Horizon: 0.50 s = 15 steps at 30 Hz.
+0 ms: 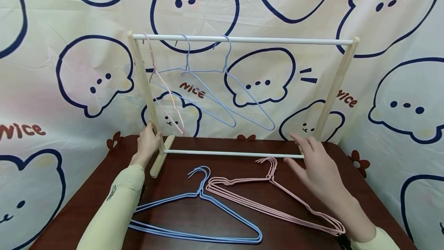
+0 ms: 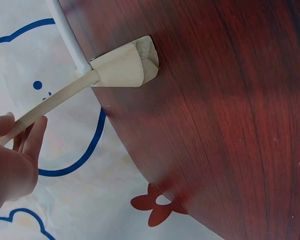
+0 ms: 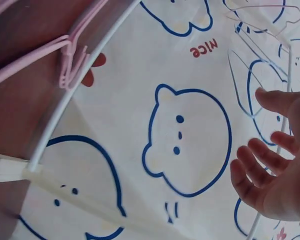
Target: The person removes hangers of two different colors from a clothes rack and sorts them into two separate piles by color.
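A clothes rack with a white top rail [image 1: 277, 40] and pale wooden posts stands at the back of the table. My left hand [image 1: 148, 144] grips its left post [image 1: 142, 72] low down; the left wrist view has thumb and fingers around that post [image 2: 55, 102]. Near the right post [image 1: 334, 88], my right hand [image 1: 320, 169] is held up with its fingers apart, holding nothing. From the rail hang a pink hanger [image 1: 167, 84] and two blue hangers [image 1: 211, 92] [image 1: 249, 95]. A stack of pink hangers [image 1: 270, 212] lies below my right hand.
Several blue hangers [image 1: 194, 237] lie stacked on the dark wood table [image 1: 187, 219], front left of the pink ones. The rack's white lower bar [image 1: 225, 152] runs behind both stacks. A cartoon-printed cloth [image 1: 93, 76] covers the walls behind and beside the table.
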Tool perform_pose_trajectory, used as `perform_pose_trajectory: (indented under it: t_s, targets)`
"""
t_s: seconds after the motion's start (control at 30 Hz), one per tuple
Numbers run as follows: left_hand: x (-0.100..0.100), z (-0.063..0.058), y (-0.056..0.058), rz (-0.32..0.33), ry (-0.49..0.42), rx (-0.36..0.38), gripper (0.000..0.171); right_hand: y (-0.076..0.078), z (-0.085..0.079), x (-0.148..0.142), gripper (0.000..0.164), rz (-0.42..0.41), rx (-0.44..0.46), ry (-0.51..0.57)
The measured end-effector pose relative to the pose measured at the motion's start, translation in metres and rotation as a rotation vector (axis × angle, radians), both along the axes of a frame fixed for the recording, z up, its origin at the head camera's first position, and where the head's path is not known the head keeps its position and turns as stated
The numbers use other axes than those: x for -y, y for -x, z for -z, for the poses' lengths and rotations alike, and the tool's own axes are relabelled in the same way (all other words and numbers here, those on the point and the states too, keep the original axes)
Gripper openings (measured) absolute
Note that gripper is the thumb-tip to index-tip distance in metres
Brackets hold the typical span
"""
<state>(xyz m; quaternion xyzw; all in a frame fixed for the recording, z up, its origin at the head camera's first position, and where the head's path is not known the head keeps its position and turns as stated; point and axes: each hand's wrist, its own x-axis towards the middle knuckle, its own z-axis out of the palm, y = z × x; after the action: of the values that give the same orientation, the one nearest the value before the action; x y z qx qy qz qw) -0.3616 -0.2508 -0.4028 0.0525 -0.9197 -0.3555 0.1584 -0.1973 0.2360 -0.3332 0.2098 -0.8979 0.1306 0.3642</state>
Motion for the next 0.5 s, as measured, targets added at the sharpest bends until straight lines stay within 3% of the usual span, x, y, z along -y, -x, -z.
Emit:
perform_pose_trajectory:
  t_s: [0.23, 0.5]
  targets:
    - [0.000, -0.002, 0.000, -0.004, -0.007, -0.002, 0.044, 0.025, -0.010, 0.021, 0.072, -0.031, -0.122, 0.019]
    - [-0.001, 0.001, 0.004, -0.015, 0.012, -0.007, 0.044, 0.050, -0.011, 0.038, 0.075, -0.031, -0.144, 0.020]
